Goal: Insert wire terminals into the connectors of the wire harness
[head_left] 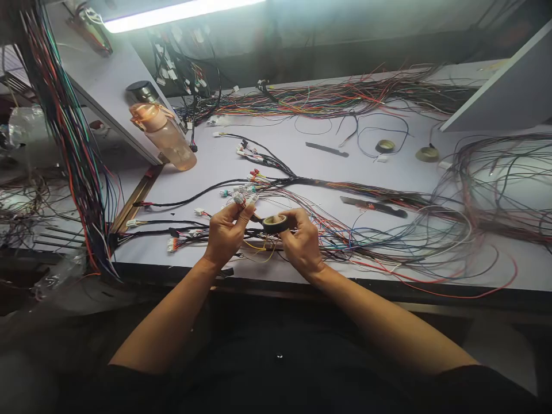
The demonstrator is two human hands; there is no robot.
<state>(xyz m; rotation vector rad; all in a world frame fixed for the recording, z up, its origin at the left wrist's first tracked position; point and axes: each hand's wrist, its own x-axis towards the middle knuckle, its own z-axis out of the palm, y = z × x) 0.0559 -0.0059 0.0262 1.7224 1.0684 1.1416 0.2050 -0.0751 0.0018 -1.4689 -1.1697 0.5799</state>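
My left hand (226, 234) is closed on a bundle of wires, with white connectors (244, 199) sticking up past its thumb and fingertips. In my right hand (303, 240) is a roll of black tape (275, 224), gripped between thumb and fingers. A short strip appears to run from the roll toward the left hand. Beneath and beyond both hands lies a wire harness (297, 180), its black-wrapped branches ending in several small connectors. An orange-and-white connector (172, 245) lies left of my left hand.
A bottle (166, 135) stands at the back left. Two dark flat blades (373, 206) and spare tape rolls (384, 146) lie on the table (267, 126). Loose wires (509, 190) spread on the right. A thick wire bundle (64, 126) hangs at the left; a panel (500, 86) stands at right.
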